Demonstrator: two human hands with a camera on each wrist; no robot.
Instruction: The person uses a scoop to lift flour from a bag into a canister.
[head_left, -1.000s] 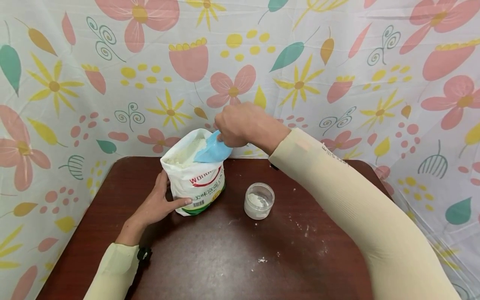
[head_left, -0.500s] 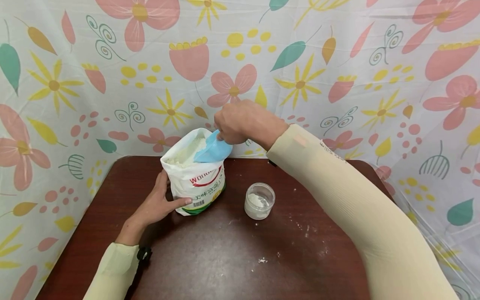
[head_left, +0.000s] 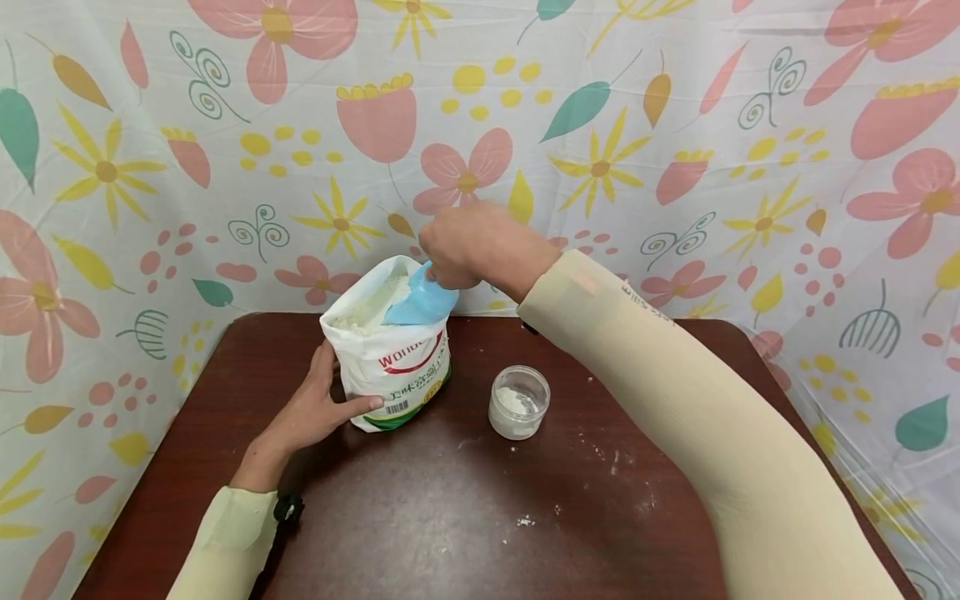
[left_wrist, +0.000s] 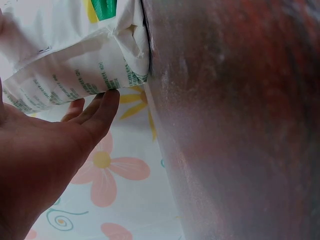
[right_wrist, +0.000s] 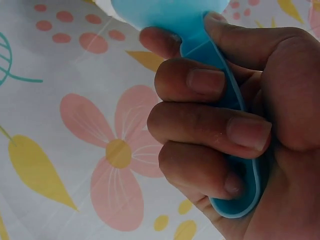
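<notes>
Floral cloth (head_left: 765, 117) hangs behind our tabletop (head_left: 360, 517). With our left hand (head_left: 303, 408) we clasp the flour bag (head_left: 393, 375) between thumb and fingers, probably steadying it; our right hand's (head_left: 472, 244) fingers curl round the blue scoop (head_left: 422, 302), dipped inside. Nearer us than those fingers stands a clear jar (head_left: 516, 429). Hand and scoop sit slightly further left than half a second ago.
</notes>
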